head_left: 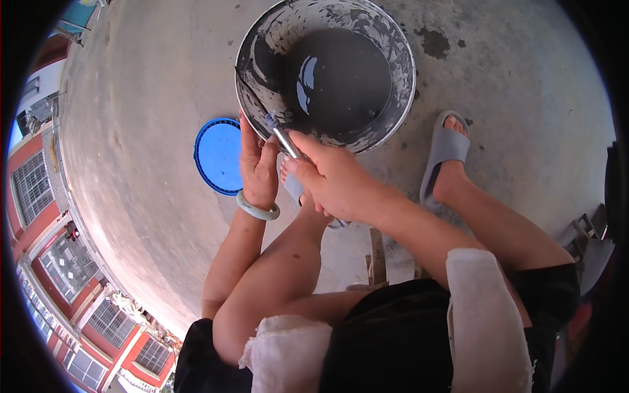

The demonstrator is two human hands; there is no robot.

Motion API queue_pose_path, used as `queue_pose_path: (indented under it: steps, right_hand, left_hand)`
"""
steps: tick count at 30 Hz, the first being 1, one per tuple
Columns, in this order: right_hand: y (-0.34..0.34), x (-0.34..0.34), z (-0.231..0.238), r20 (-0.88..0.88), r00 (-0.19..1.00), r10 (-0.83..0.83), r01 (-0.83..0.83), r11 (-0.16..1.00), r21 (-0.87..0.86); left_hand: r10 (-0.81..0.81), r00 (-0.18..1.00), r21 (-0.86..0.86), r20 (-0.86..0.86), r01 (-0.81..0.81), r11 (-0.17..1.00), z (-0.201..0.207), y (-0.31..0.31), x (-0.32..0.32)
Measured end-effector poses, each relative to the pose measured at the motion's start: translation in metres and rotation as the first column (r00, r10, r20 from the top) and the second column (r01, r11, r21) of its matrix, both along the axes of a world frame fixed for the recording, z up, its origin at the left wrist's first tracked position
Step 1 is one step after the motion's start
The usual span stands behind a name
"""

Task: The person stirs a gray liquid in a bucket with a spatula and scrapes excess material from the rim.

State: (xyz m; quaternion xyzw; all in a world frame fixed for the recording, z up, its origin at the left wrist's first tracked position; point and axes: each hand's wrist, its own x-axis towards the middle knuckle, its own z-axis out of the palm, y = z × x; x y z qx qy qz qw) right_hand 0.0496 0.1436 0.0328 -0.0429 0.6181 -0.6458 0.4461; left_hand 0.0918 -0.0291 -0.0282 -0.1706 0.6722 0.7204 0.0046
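A large bucket (405, 98) stands on the floor ahead, its inner wall smeared with grey and white. Dark grey liquid (350, 78) fills its lower part. My right hand (337, 177) is closed around the silver cylindrical handle of a tool (285, 141). A thin dark blade, seen almost edge-on, runs from that handle to the bucket's left rim. Against the near-left rim is my left hand (259, 167), its fingers along the outside and its thumb close to the handle; it seems to grip the rim, partly hidden. A pale bangle (257, 207) circles my left wrist.
A round blue lid (218, 157) lies on the concrete floor left of the bucket. My feet, in grey slides (444, 147), flank its near side. Wooden stool parts (377, 255) show between my legs. Dark wet spots (434, 42) mark the floor at right; red buildings (72, 262) stand far left.
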Motion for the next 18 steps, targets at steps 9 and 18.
queue_pose_path:
  steps: [9, 18]
  right_hand:
    - [0.000, 0.017, -0.007, 0.143, 0.983, -0.113, 0.129, 0.985, -0.113]
    - [0.006, 0.025, -0.004, 0.267, 0.961, -0.074, 0.115, 0.984, -0.138]
  left_hand:
    - [-0.007, 1.000, 0.029, -0.002, 0.007, 1.000, 0.001, -0.001, 0.000]
    - [0.009, 1.000, -0.011, -0.001, -0.009, 1.000, -0.005, -0.003, 0.001]
